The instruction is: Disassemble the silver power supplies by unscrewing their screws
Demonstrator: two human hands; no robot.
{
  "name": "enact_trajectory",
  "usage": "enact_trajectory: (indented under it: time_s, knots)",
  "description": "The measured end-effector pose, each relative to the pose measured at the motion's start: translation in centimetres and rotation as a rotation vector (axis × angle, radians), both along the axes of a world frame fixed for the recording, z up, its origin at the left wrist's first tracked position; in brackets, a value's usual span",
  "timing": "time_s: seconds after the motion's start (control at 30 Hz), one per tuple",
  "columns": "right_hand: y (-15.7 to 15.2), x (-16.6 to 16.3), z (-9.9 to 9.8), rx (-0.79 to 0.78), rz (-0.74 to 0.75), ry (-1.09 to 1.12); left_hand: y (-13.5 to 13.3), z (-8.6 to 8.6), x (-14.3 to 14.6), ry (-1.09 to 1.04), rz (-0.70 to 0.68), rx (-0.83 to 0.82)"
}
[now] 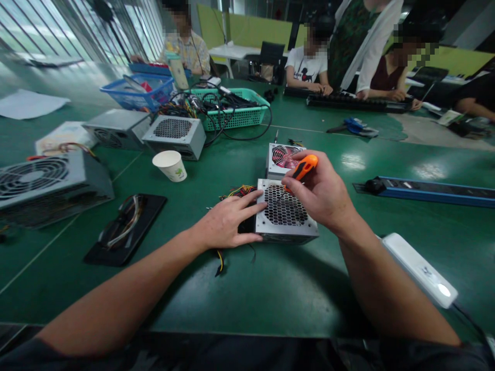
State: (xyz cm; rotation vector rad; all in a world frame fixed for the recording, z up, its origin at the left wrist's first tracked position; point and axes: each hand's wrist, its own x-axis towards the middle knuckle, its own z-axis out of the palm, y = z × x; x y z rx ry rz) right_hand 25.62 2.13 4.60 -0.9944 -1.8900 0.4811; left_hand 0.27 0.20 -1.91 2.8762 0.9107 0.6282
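A silver computer power supply (286, 219) with a honeycomb grille sits in front of me on the green table. Against its left side rests my left hand (226, 219), fingers spread and touching its edge. My right hand (323, 188), above the far right corner, is closed around an orange and black screwdriver (306, 166). The shaft points down toward the grille; I cannot make out where its tip meets it. Just behind stands a second power supply (280, 157) with a red fan. Bundled coloured wires (242, 191) emerge beside my left hand.
Left are a paper cup (170, 166), a black tray (135, 226) with cables, and several power supplies (176, 135). Behind stand a green basket (235, 121) of cables and a blue basket (135, 95). Power strips (419, 268) lie right. People sit across the table.
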Motion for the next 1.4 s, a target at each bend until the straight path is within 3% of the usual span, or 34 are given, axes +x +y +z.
enact_trajectory:
  time_s: [0.13,0.3,0.6,1.0,1.23,1.4]
  knots:
    - [-0.2,1.1,1.3,0.051,-0.075,0.090,0.1,-0.1,0.0,0.001,-0.006,0.009]
    - [-0.3,2.5,2.3,0.038,-0.085,-0.009,0.2,-0.1,0.0,0.008,-0.012,0.024]
    - [-0.1,2.4,1.5,-0.006,-0.055,-0.059,0.1,0.0,0.0,-0.003,-0.009,0.030]
    - [-0.8,2.2,2.0,-0.108,0.022,-0.154,0.2,-0.2,0.0,-0.006,-0.006,0.030]
    - [1.0,2.9,1.1,-0.140,-0.125,-0.155,0.2,-0.3,-0.1,-0.013,-0.008,0.021]
    - [1.7,3.0,0.3,-0.168,-0.109,-0.130,0.1,-0.3,-0.1,-0.028,-0.014,0.030]
